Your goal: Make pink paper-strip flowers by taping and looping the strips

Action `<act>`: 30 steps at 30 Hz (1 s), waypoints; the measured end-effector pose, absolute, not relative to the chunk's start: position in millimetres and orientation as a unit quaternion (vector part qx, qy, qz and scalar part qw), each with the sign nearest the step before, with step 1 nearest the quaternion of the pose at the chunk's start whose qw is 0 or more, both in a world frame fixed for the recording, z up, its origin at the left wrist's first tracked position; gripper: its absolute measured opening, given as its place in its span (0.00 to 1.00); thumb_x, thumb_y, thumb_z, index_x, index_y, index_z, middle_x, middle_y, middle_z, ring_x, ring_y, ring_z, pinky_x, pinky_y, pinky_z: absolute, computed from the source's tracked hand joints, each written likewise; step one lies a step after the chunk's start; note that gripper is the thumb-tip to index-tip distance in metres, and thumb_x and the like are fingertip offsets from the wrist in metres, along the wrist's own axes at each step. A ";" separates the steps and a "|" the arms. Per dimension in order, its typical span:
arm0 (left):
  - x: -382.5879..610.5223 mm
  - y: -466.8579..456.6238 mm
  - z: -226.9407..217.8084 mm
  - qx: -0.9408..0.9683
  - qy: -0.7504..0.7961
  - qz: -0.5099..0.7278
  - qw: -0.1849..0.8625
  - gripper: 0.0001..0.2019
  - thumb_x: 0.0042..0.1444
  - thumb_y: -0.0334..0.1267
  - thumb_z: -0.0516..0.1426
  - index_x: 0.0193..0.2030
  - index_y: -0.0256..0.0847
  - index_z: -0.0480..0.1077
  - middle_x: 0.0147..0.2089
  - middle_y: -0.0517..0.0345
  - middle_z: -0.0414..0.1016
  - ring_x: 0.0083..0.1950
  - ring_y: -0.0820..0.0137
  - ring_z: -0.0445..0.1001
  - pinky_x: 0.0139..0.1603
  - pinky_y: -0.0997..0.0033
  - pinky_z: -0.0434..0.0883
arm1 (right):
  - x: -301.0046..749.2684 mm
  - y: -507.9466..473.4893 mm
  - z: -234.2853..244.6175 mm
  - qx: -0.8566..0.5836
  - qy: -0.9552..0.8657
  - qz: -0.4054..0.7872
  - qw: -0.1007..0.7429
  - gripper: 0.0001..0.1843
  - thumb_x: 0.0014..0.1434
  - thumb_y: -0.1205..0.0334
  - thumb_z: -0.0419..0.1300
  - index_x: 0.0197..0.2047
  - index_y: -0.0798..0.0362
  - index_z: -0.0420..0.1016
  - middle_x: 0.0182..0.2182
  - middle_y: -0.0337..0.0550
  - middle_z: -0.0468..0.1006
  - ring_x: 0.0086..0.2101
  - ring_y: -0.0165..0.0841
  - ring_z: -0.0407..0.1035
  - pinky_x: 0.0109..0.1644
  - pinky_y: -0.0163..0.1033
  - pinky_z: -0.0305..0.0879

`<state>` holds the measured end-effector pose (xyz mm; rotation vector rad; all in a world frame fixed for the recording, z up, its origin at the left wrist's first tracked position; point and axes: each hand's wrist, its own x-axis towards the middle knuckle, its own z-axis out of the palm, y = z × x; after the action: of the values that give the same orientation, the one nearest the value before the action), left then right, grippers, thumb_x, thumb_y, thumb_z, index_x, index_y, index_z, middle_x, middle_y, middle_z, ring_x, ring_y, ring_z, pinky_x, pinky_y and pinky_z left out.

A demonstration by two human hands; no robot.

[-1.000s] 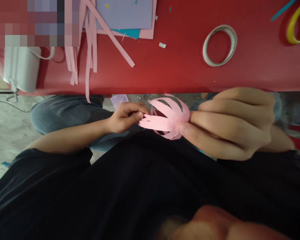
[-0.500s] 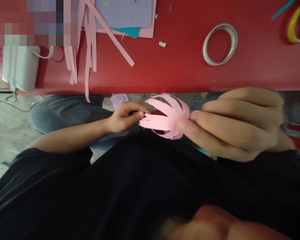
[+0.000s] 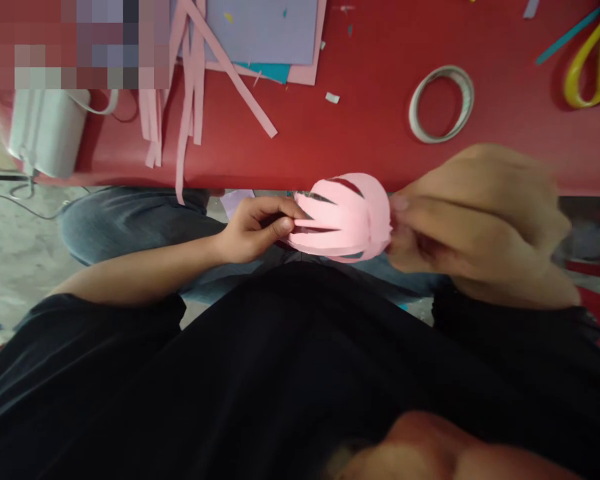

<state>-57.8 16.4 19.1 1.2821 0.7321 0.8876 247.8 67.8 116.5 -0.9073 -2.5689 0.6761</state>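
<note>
A ball of curved pink paper strips (image 3: pixel 350 213) is held over my lap, just off the table's near edge. My left hand (image 3: pixel 255 230) pinches the gathered strip ends on its left side between thumb and forefinger. On the opposite side, my right hand (image 3: pixel 480 213) has its thumb and fingers closed on the ball's right end; it is slightly blurred, and its fingertips are partly hidden. Gaps show between the bowed strips.
On the red table (image 3: pixel 290 153) lie a tape roll (image 3: pixel 414 113), loose pink strips (image 3: pixel 185 133), stacked purple paper sheets (image 3: pixel 270 33) and a yellow-handled tool (image 3: pixel 575 87). A white box-like device (image 3: pixel 55 133) with a cord stands at the left edge.
The paper ball has turned and moved slightly right. My right hand has shifted its grip on the ball's right end, while my left hand keeps its pinch. The view has shifted slightly.
</note>
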 end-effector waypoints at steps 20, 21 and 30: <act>-34.3 36.2 34.3 0.572 0.336 0.402 0.631 0.24 0.59 0.64 0.74 0.37 0.41 0.86 0.35 0.52 0.87 0.38 0.63 0.86 0.42 0.67 0.84 | 211.5 71.3 81.8 -0.184 -0.863 0.251 0.398 0.11 0.82 0.51 0.57 0.59 0.45 0.77 0.35 0.33 0.83 0.31 0.30 0.77 0.33 0.36 0.68; -35.1 37.4 35.0 0.585 0.341 0.407 0.613 0.24 0.58 0.63 0.75 0.37 0.40 0.86 0.35 0.53 0.87 0.37 0.65 0.86 0.40 0.70 0.83 | 212.4 71.6 84.9 -0.192 -0.862 0.245 0.399 0.09 0.81 0.52 0.60 0.52 0.45 0.78 0.32 0.31 0.81 0.28 0.28 0.75 0.32 0.36 0.66; -45.3 51.6 31.4 0.521 0.473 0.537 0.464 0.15 0.69 0.54 0.70 0.42 0.45 0.85 0.38 0.58 0.85 0.37 0.72 0.82 0.40 0.72 0.79 | 218.6 69.7 105.0 -0.306 -0.821 0.366 0.312 0.10 0.73 0.54 0.68 0.38 0.45 0.83 0.29 0.34 0.83 0.25 0.29 0.72 0.30 0.39 0.67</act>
<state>-45.3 51.6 31.4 1.2808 1.1631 1.3192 218.6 69.7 105.0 -0.8068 -2.1671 0.9668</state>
